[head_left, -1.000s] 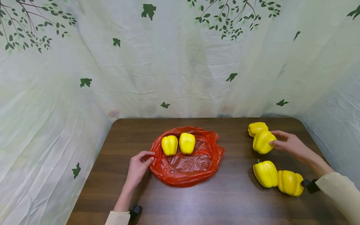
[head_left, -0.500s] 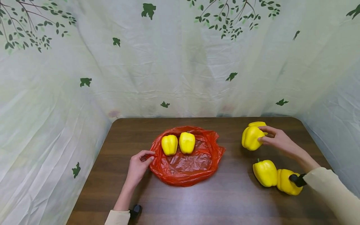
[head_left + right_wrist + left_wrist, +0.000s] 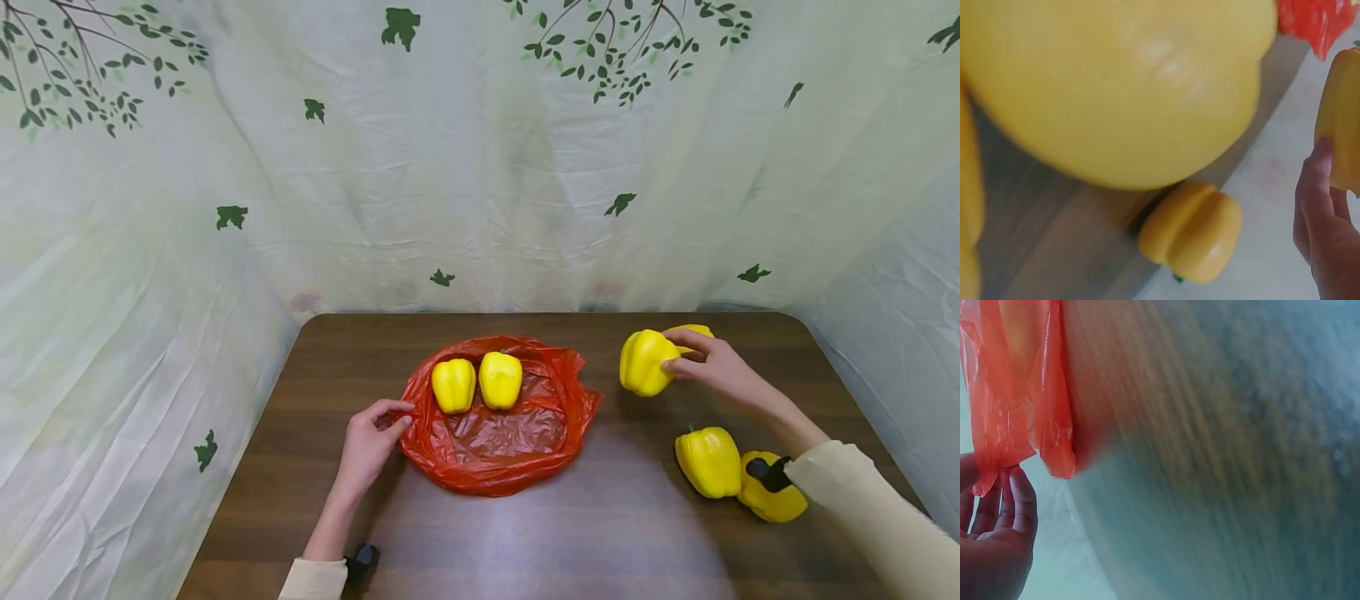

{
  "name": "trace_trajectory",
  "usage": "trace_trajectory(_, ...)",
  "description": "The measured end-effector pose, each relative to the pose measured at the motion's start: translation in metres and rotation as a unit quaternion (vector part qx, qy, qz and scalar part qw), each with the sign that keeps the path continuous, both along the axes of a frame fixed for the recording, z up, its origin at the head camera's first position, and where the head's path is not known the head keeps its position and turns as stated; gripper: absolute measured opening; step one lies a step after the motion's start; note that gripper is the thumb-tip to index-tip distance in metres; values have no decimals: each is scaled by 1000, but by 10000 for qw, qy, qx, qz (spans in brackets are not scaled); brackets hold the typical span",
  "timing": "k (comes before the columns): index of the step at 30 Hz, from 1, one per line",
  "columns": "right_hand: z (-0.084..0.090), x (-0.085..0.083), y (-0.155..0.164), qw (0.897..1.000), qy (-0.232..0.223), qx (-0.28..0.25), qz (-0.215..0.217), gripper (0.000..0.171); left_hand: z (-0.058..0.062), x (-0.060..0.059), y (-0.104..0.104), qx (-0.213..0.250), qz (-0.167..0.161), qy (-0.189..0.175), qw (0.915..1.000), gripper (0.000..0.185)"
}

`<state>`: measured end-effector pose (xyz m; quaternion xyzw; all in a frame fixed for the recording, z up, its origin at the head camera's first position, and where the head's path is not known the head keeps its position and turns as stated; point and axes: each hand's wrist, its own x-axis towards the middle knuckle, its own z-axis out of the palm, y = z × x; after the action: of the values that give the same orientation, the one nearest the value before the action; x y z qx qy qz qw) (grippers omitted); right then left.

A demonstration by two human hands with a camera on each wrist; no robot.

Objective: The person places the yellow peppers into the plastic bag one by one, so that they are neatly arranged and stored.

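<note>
Head view: right fingers (image 3: 678, 335) around yellow pepper (image 3: 643, 362)

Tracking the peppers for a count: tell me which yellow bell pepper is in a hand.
The yellow bell pepper right of the red plastic bag, held by the right hand; the others lie in the bag or on the table.

Head view: high, looks forward and down over whole table (image 3: 480, 533), both hands, backdrop behind. Left wrist view: very near, tilted, blurred, sees fingers (image 3: 1019, 500) at red bag (image 3: 1016, 400) edge; shares bag (image 3: 498, 433) with head view. Right wrist view: very near, one yellow pepper (image 3: 1116, 87) fills frame; shares far pepper (image 3: 1191, 231), bag corner (image 3: 1316, 22).
</note>
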<state>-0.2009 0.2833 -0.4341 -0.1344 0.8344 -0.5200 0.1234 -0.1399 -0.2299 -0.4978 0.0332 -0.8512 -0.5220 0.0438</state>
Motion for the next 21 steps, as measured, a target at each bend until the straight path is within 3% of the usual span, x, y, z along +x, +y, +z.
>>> trace_trajectory(5,1,-4,-14,9999,76,-96,105,55,1,0,0,-28,-17,43,10000,16)
trace_trajectory(12,2,-6,-36,9993,326,174,24,50,2,1,-1,22,2,7,10000,16)
trace_trajectory(21,-3,-9,-59,9995,114,-295,-17,53,1,4,-1,188,9,27,9998,16)
